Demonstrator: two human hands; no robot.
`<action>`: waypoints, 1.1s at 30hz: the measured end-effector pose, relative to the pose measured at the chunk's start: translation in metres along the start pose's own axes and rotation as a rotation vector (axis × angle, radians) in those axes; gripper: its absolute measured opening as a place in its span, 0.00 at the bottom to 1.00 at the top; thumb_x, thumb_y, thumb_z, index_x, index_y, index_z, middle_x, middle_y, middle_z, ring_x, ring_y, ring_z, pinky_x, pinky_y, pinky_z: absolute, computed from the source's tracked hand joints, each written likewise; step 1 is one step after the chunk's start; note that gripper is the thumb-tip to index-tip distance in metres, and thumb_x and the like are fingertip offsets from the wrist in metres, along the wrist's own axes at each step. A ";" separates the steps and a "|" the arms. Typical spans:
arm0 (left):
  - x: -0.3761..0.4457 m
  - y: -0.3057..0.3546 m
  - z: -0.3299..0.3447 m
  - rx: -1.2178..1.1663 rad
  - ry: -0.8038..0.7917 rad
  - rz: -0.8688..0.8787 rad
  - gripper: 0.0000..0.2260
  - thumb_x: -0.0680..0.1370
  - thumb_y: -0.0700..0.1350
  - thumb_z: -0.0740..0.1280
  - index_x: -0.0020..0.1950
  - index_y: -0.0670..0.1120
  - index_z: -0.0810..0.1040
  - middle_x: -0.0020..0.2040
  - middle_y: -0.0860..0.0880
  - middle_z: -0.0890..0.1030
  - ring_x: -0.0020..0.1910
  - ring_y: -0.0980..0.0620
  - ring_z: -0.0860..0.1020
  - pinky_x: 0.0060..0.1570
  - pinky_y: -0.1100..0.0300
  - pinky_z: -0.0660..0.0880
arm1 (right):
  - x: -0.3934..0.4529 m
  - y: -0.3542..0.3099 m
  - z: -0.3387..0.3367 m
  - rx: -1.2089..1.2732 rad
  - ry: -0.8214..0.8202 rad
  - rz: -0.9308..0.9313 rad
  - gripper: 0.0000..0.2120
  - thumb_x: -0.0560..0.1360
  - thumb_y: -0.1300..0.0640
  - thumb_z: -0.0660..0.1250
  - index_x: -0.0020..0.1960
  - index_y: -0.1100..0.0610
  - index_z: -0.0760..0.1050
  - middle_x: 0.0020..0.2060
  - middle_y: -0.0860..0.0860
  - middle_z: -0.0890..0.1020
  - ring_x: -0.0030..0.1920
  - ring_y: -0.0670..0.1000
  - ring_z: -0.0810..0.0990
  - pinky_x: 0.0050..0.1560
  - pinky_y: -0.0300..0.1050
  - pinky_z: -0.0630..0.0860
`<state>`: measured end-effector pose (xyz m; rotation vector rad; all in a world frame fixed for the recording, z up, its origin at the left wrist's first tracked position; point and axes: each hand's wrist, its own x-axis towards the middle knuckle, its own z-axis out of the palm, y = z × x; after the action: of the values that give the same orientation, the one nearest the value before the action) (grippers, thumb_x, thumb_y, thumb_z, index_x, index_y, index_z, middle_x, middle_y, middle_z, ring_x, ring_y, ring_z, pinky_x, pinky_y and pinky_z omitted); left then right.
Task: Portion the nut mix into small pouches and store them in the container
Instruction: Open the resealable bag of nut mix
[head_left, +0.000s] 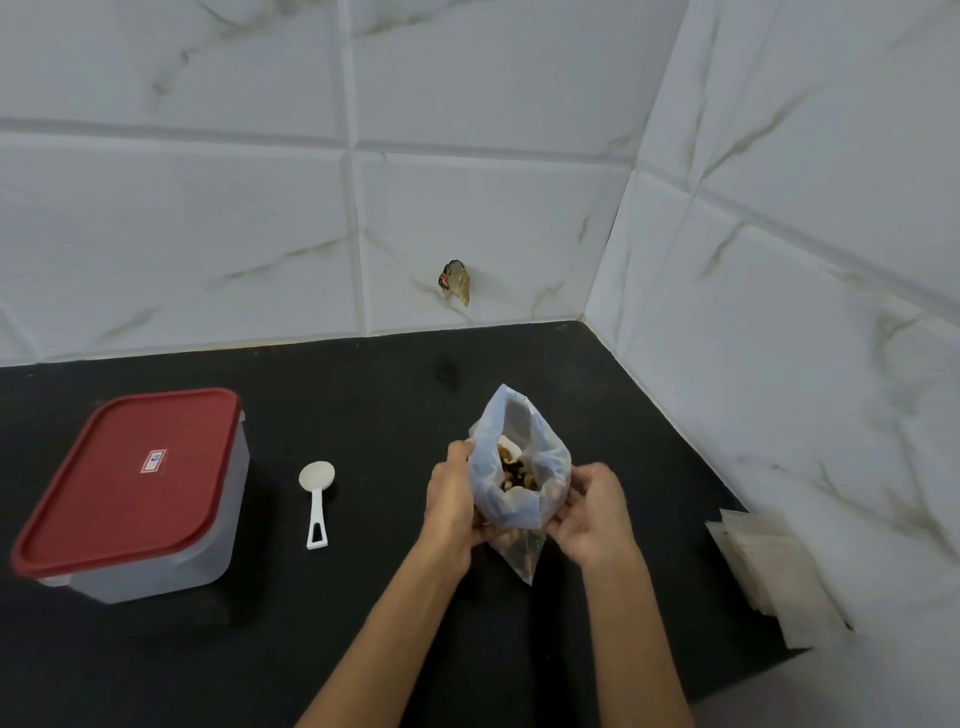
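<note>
A translucent plastic bag (506, 415) stands on the black counter (363, 395) with its mouth spread wide, and the brown nut mix (514, 470) shows inside. My left hand (451, 499) grips the bag's left side. My right hand (592, 512) grips its right side, fingers curled on the plastic. A white scoop (316, 493) lies on the counter to the left of the bag. Further left stands a clear container with its red lid (130, 478) closed. A stack of small pale pouches (779, 577) lies at the right, by the wall.
White marble-pattern tiled walls meet in a corner behind and to the right of the counter. A small brownish scrap (455, 280) sticks to the back wall above the bag.
</note>
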<state>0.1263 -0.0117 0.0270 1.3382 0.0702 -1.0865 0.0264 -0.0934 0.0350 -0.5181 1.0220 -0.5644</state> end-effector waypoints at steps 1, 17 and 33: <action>0.001 0.001 -0.002 0.033 0.007 0.007 0.16 0.79 0.55 0.60 0.61 0.47 0.75 0.55 0.42 0.81 0.50 0.43 0.81 0.37 0.52 0.80 | 0.001 0.000 0.001 -0.028 -0.002 0.002 0.11 0.78 0.55 0.58 0.52 0.61 0.75 0.52 0.62 0.79 0.54 0.60 0.79 0.57 0.59 0.76; 0.010 0.011 -0.021 -0.315 -0.193 -0.233 0.10 0.82 0.41 0.59 0.55 0.37 0.77 0.48 0.38 0.81 0.50 0.42 0.79 0.53 0.44 0.74 | 0.016 -0.003 -0.003 -0.035 -0.041 0.100 0.12 0.81 0.56 0.58 0.56 0.62 0.75 0.54 0.62 0.80 0.54 0.59 0.79 0.48 0.56 0.77; 0.007 -0.001 -0.003 0.960 0.183 0.777 0.24 0.72 0.48 0.73 0.61 0.48 0.64 0.56 0.51 0.65 0.48 0.52 0.72 0.44 0.58 0.73 | 0.017 -0.002 0.001 -1.208 0.184 -0.543 0.19 0.69 0.41 0.70 0.51 0.53 0.71 0.43 0.48 0.78 0.45 0.48 0.78 0.47 0.47 0.77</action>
<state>0.1311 -0.0133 0.0216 2.0488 -0.8679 -0.2854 0.0338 -0.1059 0.0262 -1.8756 1.3466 -0.4126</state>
